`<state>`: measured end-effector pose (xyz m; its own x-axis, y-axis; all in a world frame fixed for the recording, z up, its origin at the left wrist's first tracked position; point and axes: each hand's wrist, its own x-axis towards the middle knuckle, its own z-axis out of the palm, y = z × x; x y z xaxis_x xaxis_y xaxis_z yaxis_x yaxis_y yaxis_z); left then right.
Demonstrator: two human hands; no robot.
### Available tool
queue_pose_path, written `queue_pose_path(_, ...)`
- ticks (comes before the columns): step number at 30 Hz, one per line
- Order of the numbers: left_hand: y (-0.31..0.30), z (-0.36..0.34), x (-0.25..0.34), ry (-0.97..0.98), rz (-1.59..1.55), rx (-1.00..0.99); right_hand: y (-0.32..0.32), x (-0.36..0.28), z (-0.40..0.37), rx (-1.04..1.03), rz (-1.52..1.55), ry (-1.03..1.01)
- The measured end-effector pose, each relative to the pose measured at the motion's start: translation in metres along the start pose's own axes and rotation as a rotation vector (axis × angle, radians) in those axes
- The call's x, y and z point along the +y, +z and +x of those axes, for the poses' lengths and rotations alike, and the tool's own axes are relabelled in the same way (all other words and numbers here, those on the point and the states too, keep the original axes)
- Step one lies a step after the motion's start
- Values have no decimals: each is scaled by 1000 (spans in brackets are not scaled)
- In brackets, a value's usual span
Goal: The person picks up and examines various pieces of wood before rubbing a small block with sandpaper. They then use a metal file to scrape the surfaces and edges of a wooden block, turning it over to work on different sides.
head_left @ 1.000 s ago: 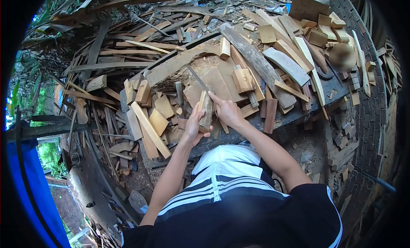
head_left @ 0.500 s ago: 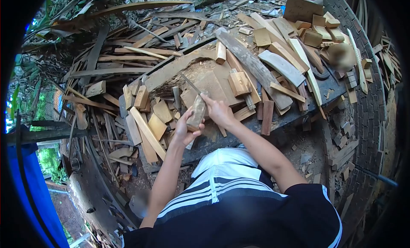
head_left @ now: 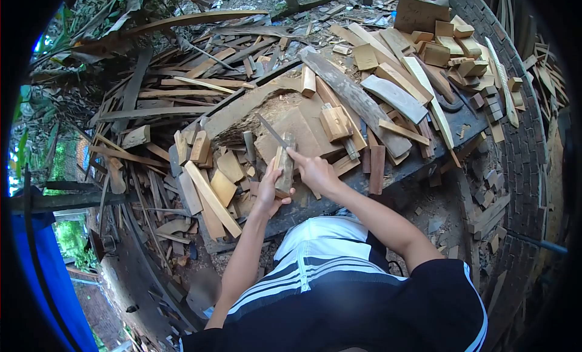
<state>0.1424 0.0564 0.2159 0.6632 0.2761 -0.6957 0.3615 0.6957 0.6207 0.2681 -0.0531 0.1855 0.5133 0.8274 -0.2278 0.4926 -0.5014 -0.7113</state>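
My left hand (head_left: 270,188) is wrapped round a short wood block (head_left: 285,170) with a rough, greyish face, held upright above the front of the workbench. My right hand (head_left: 315,171) is closed on a thin knife-like blade (head_left: 270,129), which slants up and to the left across the block's top end. Its handle is hidden in my fingers. Beyond the hands lies a flat brown board (head_left: 294,131) on the bench. A wooden mallet-like block (head_left: 336,123) rests to its right.
Long planks (head_left: 357,97) lie across the bench's right half. Cut blocks (head_left: 467,46) are piled at the back right. Small offcuts (head_left: 223,188) lie left of my hands. A scrap heap (head_left: 182,91) is behind at left, and a blue tarp (head_left: 39,273) hangs far left.
The block has turned more upright in my left hand. My right hand has shifted slightly right and down with the blade. The camera view has moved a little.
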Motion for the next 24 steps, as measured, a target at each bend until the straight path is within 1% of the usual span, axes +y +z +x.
queue_pose_path(1,-1,-2,-2,3,21,8,2,6,2,-10,-7,1)
queue_pose_path(3,-1,-3,-4,16,14,0,11,18,15,107,33,-10)
queue_pose_path(4,2,-4,-3,-1,25,28,3,15,27,63,62,67)
queue_pose_path(5,4,-4,-1,-17,41,54,14,27,46,71,104,128)
queue_pose_path(7,2,-5,-1,-5,49,38,17,23,45,105,132,85)
queue_pose_path(9,3,-5,-2,-1,45,20,17,21,24,83,55,-3)
queue_pose_path(10,4,-5,-2,3,88,25,1,7,9,14,26,28)
queue_pose_path(11,5,-4,-4,-4,76,30,2,9,9,1,23,31)
queue_pose_path(14,4,-3,-4,-1,58,62,12,22,39,69,97,75)
queue_pose_path(17,6,-4,-7,32,105,42,16,24,45,126,167,71)
queue_pose_path(19,8,-4,-6,41,70,30,13,23,32,106,146,54)
queue_pose_path(21,8,-4,-8,28,16,43,8,21,16,32,81,45)
queue_pose_path(23,-2,2,-12,14,-45,77,9,22,25,64,126,48)
queue_pose_path(24,-9,5,-14,1,-148,26,16,27,37,61,152,71)
